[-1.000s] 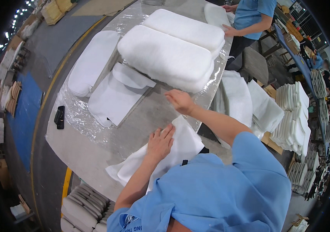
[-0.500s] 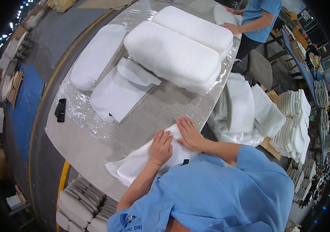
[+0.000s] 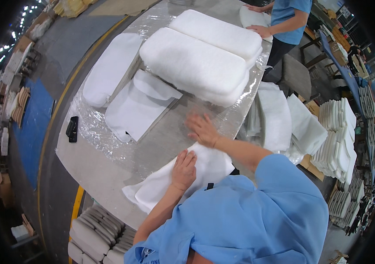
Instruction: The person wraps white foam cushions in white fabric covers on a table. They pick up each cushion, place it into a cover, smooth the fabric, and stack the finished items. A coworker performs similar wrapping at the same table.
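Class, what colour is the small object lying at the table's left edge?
Black, seen best in the head view.

Two thick white cushions (image 3: 205, 57) are laid side by side at the far end of the surface (image 3: 95, 169), on a sheet of clear plastic film (image 3: 91, 132). Beside them a flat white cover (image 3: 137, 108) and a long white pad (image 3: 108, 68) are seen. A small black tool (image 3: 72, 129) is set near the surface's left edge. At the far end, a co-worker in a blue shirt (image 3: 286, 17) is seen. White pieces are stacked at the right (image 3: 339, 132), and more below the surface (image 3: 93, 235).
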A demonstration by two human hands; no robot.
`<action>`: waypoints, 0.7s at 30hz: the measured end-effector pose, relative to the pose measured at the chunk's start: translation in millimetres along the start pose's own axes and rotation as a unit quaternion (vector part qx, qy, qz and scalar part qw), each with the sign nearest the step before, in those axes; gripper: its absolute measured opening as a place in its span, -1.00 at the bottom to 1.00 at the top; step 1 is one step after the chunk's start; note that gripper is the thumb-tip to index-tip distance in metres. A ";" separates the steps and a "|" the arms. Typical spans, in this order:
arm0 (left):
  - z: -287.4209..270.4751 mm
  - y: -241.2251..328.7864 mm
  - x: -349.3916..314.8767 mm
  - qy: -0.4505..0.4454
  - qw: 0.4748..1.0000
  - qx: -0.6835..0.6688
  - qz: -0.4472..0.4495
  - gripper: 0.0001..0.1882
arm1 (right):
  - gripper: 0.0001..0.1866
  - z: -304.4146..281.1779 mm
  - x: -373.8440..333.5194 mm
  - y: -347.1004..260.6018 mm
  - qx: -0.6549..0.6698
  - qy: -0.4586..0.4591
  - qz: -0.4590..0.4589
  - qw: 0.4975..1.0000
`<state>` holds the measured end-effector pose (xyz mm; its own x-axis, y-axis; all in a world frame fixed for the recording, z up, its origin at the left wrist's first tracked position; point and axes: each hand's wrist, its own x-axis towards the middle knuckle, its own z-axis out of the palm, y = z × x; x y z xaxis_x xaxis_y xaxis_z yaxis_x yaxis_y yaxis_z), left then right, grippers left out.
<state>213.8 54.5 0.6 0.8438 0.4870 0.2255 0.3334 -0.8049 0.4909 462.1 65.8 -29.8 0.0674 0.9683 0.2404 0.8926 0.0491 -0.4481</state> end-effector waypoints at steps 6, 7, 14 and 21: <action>2.4 6.4 -11.0 -0.037 0.999 -0.008 -0.033 -0.45 | -0.22 -4.5 -68.2 -33.4 -0.052 -0.118 0.022 0.991; 3.1 8.4 -12.5 -0.033 0.999 -0.012 -0.031 -0.44 | -0.20 -7.2 -81.2 -40.0 -0.038 -0.126 0.033 0.991; -5.1 28.1 -39.0 -0.034 0.998 -0.027 -0.046 -0.43 | -0.18 -37.5 -38.0 -5.1 -0.022 -0.129 0.055 0.990; -15.3 15.2 -71.2 -0.025 0.986 -0.167 -0.015 -0.59 | -0.23 17.1 14.9 -99.2 -0.097 -0.237 -0.154 0.954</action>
<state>152.3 12.8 4.9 0.8582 0.4846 0.1694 0.2082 -0.6301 0.7481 366.9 79.6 3.5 -0.3793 0.9196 -0.1021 0.9065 0.3472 -0.2400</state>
